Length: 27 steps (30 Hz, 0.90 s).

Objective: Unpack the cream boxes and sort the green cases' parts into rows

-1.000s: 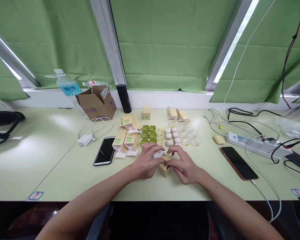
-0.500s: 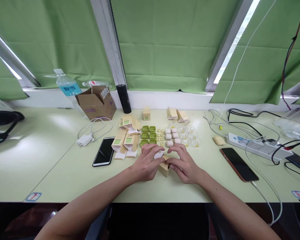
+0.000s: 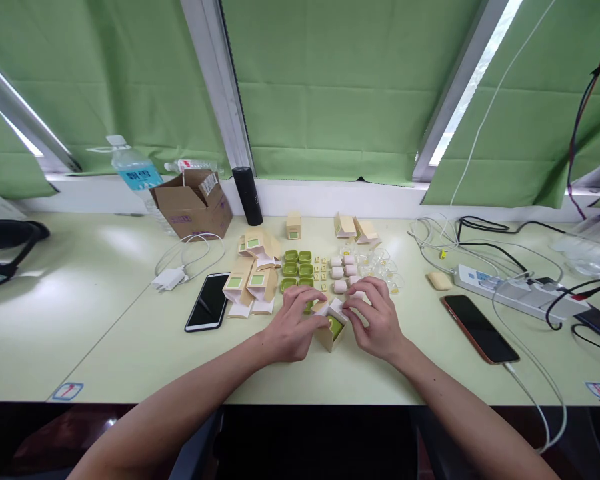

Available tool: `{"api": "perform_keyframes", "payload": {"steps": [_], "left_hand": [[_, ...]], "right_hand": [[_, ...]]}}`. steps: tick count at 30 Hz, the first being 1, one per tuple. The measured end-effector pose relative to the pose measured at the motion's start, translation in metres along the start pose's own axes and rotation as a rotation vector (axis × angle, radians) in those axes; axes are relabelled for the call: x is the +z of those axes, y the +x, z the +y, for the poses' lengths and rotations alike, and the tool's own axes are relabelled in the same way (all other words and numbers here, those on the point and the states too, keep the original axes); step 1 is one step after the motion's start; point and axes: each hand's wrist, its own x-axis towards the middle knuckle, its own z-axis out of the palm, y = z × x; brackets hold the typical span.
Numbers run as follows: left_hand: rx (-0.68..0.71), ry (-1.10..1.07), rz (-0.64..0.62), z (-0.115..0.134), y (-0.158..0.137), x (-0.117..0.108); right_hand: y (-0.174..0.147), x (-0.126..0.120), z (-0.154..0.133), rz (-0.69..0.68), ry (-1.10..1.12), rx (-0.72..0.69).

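Right in front of me a small beige cardboard box stands with its top flaps up. Inside it a green tray with a small yellow piece shows. My left hand holds the box's left side between thumb and fingers. My right hand pinches a white inner flap on the box's right. Just beyond my hands lie green trays in two columns, small yellow pieces, white-pink cylinders and clear plastic domes. My fingers cover the nearest of these.
Unfolded beige boxes lie to the left by a phone. A closed-looking box and two more boxes stand farther back. On the right are another phone, a power strip and cables. A brown carton stands back left.
The top of the small box has come open, and the green tray inside now shows. My right hand has shifted slightly up and right with the flap; my left hand has barely moved.
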Motion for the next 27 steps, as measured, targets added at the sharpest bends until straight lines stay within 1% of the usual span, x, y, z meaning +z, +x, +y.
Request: {"api": "perform_keyframes", "payload": {"steps": [4, 8, 11, 14, 17, 21, 27], "left_hand": [[0.007, -0.027, 0.017, -0.004, -0.002, 0.0], [0.024, -0.032, 0.026, -0.007, -0.002, 0.001], [0.027, -0.024, 0.033, -0.008, -0.002, 0.003], [0.021, -0.014, 0.024, -0.008, -0.004, 0.006], [0.011, -0.009, 0.011, -0.008, -0.006, 0.008], [0.01, 0.021, -0.005, -0.008, -0.007, 0.01], [-0.023, -0.002, -0.032, -0.005, -0.006, 0.009]], "right_hand": [[0.001, -0.002, -0.001, -0.019, 0.042, -0.015], [0.0, -0.002, -0.005, -0.089, 0.105, -0.024], [-0.001, 0.0, -0.009, -0.135, 0.141, 0.015], [-0.001, 0.003, -0.013, -0.147, 0.162, 0.062], [-0.001, 0.004, -0.015, -0.148, 0.183, 0.129], [0.001, 0.001, -0.016, -0.196, 0.206, 0.223], [0.005, -0.001, -0.013, -0.247, 0.193, 0.283]]}}
